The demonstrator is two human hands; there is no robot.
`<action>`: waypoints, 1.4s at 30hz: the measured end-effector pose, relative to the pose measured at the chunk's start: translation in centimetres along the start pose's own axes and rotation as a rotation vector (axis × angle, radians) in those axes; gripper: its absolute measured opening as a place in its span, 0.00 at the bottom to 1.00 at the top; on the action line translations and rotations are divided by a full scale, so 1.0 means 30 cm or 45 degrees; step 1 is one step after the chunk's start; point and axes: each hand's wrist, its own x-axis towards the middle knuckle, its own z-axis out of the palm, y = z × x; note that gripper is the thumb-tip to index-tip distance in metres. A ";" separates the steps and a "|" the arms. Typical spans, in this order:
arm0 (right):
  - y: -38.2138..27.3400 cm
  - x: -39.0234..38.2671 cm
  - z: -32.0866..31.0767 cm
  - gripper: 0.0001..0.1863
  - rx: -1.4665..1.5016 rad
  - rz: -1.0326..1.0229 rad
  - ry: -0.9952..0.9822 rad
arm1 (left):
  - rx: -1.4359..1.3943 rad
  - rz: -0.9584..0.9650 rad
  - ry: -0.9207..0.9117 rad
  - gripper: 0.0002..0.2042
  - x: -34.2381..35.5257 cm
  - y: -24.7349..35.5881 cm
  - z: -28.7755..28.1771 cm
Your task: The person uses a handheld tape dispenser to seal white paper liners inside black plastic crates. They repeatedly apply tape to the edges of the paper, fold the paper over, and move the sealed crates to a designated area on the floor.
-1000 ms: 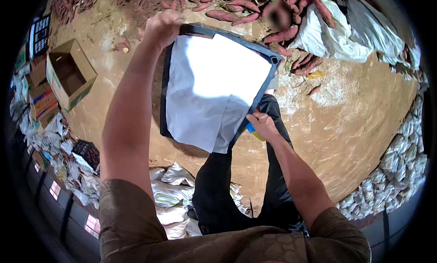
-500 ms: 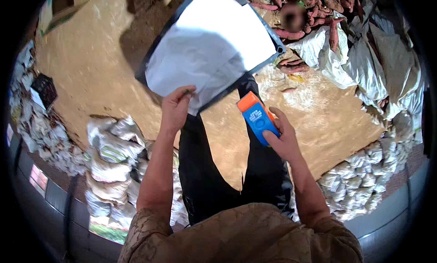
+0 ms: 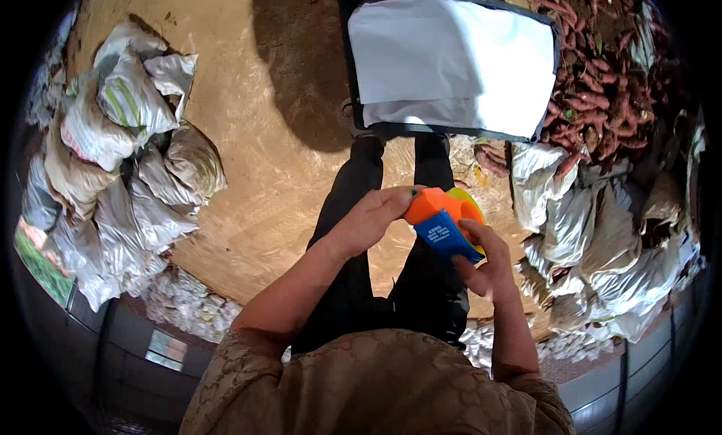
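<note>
"Starting with the biggest?"
"Looking down on a tan floor (image 3: 263,224), edged at left by bulging whitish sacks (image 3: 128,96) and at right by crumpled pale sacks (image 3: 579,217)."
"Next in size?"
"At upper right, a heap of reddish sweet potatoes (image 3: 602,89). Just beside it, 1 black-rimmed crate (image 3: 347,13), lined with a white sheet (image 3: 421,59), shaded toward the left and glaring toward the right. Lower in view, dark trousers (image 3: 342,198)."
"And the 2 hands?"
"Raised over those trousers. Gripping with the right hand (image 3: 487,266): fingers and thumb closed on the blue side of 1 blue-and-orange tool (image 3: 445,228). Holding the left hand (image 3: 380,211) at the orange end, fingertips drawn together; cannot tell whether pinching or only touching."
"Smallest, then?"
"That same tool, tilted between the hands, over the trousers, well apart from the crate."
</note>
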 end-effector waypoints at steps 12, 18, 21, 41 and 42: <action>-0.276 0.152 0.091 0.23 -0.139 -0.149 -0.302 | -0.420 0.128 0.349 0.08 -0.114 -0.070 -0.197; -0.277 0.433 0.080 0.21 -0.377 -0.085 -0.227 | -0.277 0.520 0.817 0.12 0.175 0.055 -0.393; -0.301 0.652 0.129 0.19 -0.407 -0.094 -0.157 | -0.071 0.696 1.057 0.11 0.388 0.085 -0.529; -0.118 0.984 0.165 0.23 -0.635 -0.184 -0.048 | -0.006 0.581 0.985 0.16 0.646 0.110 -0.620; -0.122 0.998 0.168 0.24 -0.762 -0.063 -0.146 | 0.435 0.675 1.153 0.17 0.655 0.115 -0.608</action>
